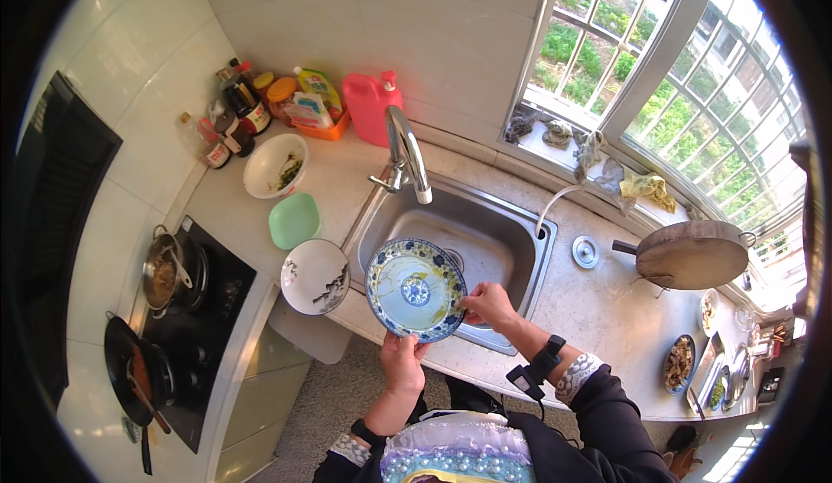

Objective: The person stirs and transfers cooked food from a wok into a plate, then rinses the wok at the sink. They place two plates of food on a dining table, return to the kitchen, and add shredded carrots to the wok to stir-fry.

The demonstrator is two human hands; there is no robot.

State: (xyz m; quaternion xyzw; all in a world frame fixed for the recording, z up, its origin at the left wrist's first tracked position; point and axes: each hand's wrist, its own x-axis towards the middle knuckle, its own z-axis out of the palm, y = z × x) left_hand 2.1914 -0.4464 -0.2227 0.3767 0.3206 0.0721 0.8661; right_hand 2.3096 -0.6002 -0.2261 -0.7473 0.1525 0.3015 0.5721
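A blue-and-white patterned plate [406, 288] with yellowish residue is tilted over the front edge of a stainless steel sink [494, 236]. My left hand [403, 359] grips its near rim. At the plate's right rim is my right hand [489, 304], its fingertips pinched together on or just over the rim; whether they hold something small there is unclear. The chrome faucet [406, 151] arches over the sink, with no water visible from it. Left of the plate, a white plate with a dark pattern [314, 277] rests by the counter edge, beside a green dish [294, 220].
A white bowl with green scraps [276, 166], sauce bottles [244, 103] and a pink jug [372, 109] stand back left. Pans [162, 272] sit on the black stove [195, 340]. Rightward are a drain stopper [585, 252], a round chopping board [692, 255] and a food bowl [679, 364].
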